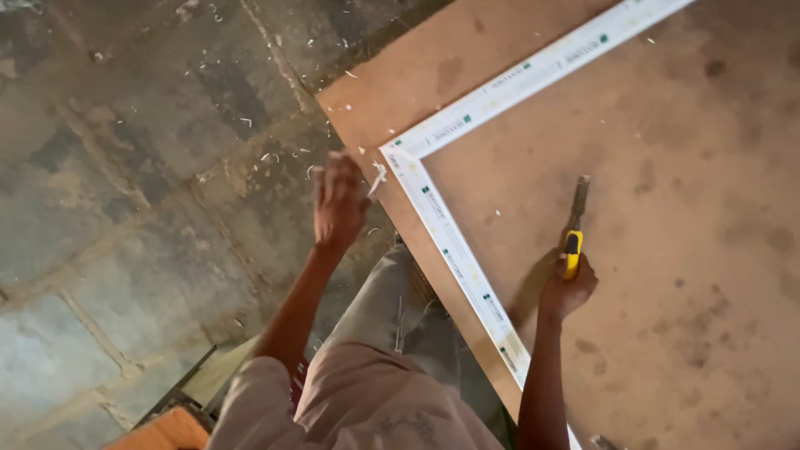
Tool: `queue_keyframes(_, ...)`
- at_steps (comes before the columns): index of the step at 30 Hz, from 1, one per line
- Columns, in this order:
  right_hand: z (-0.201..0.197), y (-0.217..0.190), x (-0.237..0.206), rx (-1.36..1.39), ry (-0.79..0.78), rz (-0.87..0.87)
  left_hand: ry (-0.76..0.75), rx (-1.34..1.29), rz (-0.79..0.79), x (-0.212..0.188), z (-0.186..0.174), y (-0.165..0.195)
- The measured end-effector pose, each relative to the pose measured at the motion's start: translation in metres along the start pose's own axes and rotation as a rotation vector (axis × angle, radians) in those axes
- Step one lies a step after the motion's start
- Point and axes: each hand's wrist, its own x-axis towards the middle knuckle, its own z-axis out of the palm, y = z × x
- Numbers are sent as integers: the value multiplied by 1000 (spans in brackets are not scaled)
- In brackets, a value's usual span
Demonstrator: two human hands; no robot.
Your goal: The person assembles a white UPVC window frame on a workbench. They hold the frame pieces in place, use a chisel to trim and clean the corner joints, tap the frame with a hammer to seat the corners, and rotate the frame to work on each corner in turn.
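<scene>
Pale trousers (pixel 367 400) filled the bottom of the view, nearest the lens, with both forearms reaching out from them toward the brown board (pixel 667 250). That board lay flat on the concrete floor (pixel 125 208), its near corner pointing toward the top of the view and its long edge running down past the person's knees.

On the board lay a white frame (pixel 450 242), two strips meeting in a mitred corner just inside the board's corner; one strip ran along the board's near edge toward the person, the other ran away toward the board's far side.

The right hand (pixel 568 287) was clenched around a yellow-handled knife (pixel 575 229), well inside the board, beside the nearer white strip but apart from it. The dark blade end pointed away from the person and seemed to rest on or just above the board's surface; I could not tell which.

The left hand (pixel 339 200) was raised off the board's edge, just beside the frame's corner, blurred. A small white sliver (pixel 377 178) showed at its fingertips, toward the frame; whether the fingers pinched it or were loose I could not tell.

White shavings (pixel 275 154) were scattered over the floor beyond the board's corner. An orange-brown piece of wood (pixel 162 432) sat well away from the board, at the lower left.
</scene>
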Motion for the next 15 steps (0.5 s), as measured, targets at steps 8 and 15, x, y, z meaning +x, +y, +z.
queue_keyframes(8, -141, 93, -40, -223, -15, 321, -121, 173, -564, -12, -4, 4)
queue_keyframes(15, -323, 248, -153, -631, 150, 637, -247, -137, -483, -125, -5, 85)
